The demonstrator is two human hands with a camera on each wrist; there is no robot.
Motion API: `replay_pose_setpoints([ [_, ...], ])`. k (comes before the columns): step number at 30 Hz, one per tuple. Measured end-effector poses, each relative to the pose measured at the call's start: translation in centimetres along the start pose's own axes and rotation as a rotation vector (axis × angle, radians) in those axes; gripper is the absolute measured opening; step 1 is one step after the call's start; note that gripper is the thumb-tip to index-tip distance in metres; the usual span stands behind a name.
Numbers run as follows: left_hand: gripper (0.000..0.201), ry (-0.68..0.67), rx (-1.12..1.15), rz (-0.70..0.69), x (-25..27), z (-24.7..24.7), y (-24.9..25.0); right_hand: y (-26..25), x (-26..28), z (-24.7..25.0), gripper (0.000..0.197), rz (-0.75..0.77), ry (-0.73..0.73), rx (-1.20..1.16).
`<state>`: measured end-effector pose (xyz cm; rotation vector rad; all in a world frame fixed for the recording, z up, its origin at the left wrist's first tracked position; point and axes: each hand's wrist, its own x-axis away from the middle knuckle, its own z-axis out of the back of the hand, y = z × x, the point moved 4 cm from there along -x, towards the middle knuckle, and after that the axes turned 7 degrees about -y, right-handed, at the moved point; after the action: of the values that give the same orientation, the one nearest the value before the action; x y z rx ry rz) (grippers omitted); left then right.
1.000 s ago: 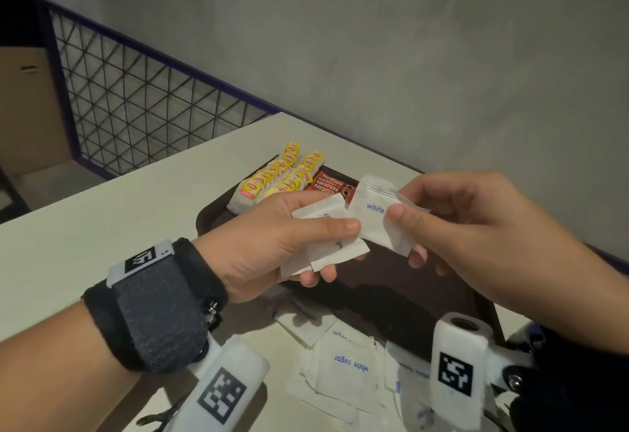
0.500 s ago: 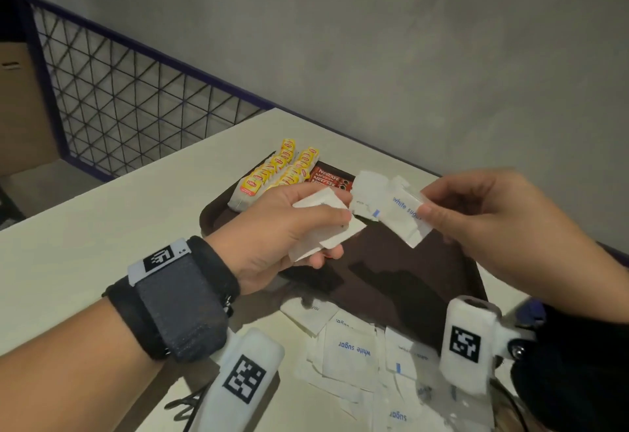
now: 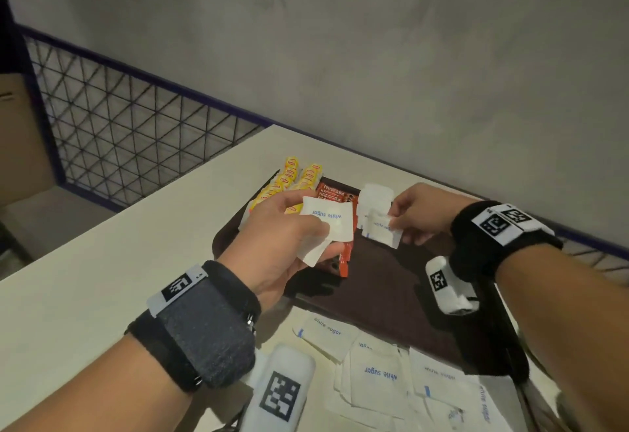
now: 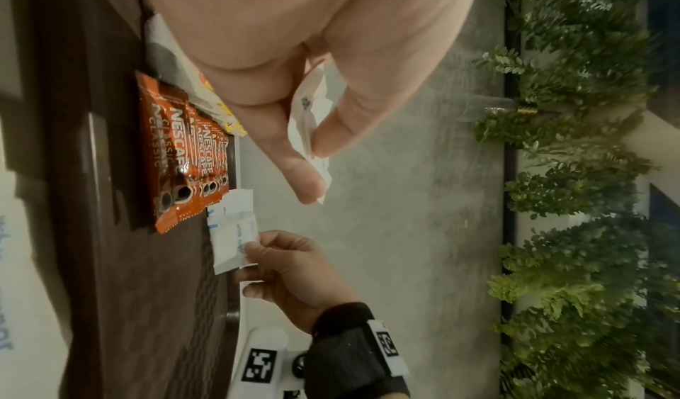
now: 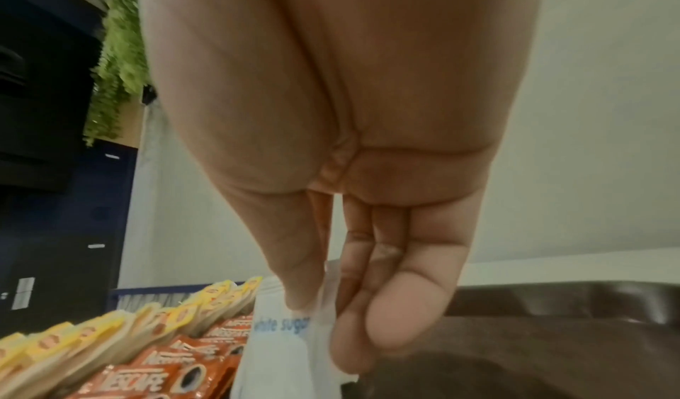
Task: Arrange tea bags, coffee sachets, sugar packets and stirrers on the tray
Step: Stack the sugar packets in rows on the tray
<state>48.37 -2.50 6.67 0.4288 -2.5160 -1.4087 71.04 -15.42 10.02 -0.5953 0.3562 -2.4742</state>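
Observation:
A dark brown tray lies on the pale table. At its far end stand rows of yellow tea bags and red coffee sachets, with white sugar packets beside them. My left hand hovers over the tray's left side and pinches a few white sugar packets between thumb and fingers. My right hand reaches to the far end and pinches one sugar packet against the row there. The same pinch on that sugar packet shows in the right wrist view.
Several loose sugar packets lie on the table in front of the tray. A grey wall runs behind the table, and a wire mesh railing stands at the far left.
My right hand has carried its sugar packet away from the left hand and down to the sugar row at the tray's far end. The left hand still holds its packets.

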Motion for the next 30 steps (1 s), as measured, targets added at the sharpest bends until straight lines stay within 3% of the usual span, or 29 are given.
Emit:
replay_pose_setpoints([
  [7,0.046,-0.02,0.021,-0.009,-0.1,-0.3,-0.1,0.0,-2.4,-0.6,0.009,-0.028,0.044,0.003],
  [23,0.043,-0.018,-0.039,-0.026,-0.4,0.0,-0.5,-1.2,-3.8,-1.5,0.066,-0.029,0.182,0.278],
  [27,0.043,0.002,-0.025,-0.026,-0.2,0.0,-0.3,-2.3,-2.0,-0.5,0.061,0.019,0.265,0.393],
  [30,0.039,-0.011,-0.025,-0.024,0.0,-0.1,-0.1,-4.0,2.0,1.3,0.045,0.111,0.357,0.28],
])
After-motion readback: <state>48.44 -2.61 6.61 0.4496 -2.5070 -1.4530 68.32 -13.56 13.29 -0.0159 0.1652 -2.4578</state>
